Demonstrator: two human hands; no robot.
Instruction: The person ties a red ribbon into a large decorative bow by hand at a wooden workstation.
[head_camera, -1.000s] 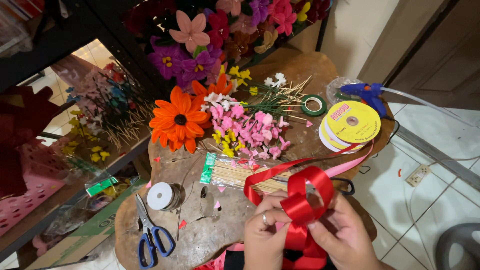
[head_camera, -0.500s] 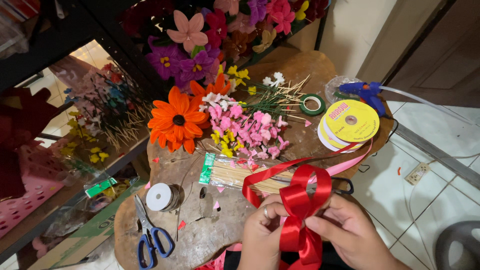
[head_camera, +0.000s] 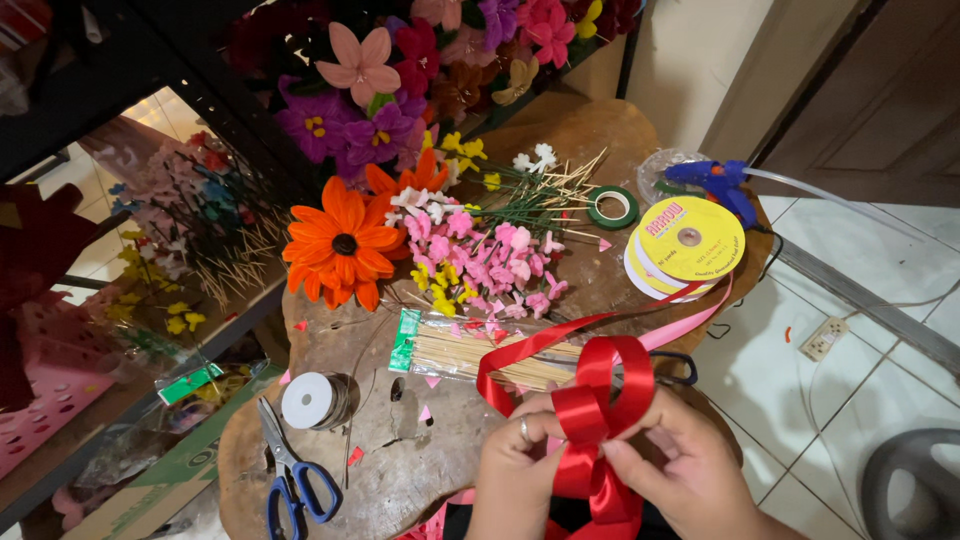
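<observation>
Going left to right: scissors (head_camera: 295, 482) and the thread spool (head_camera: 309, 400) lie untouched near left. Your left hand (head_camera: 515, 472) pinches the red ribbon (head_camera: 590, 410) at the bow's middle, your right hand (head_camera: 690, 470) grips it too. Loops look formed, but the tail's uncut from the far-right rolls (head_camera: 690, 245), and nothing's tied yet, I'd say.

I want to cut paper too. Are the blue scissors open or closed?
Closed. The blue-handled scissors lie flat on the wooden table, blades together in one point, handles side by side.
</observation>
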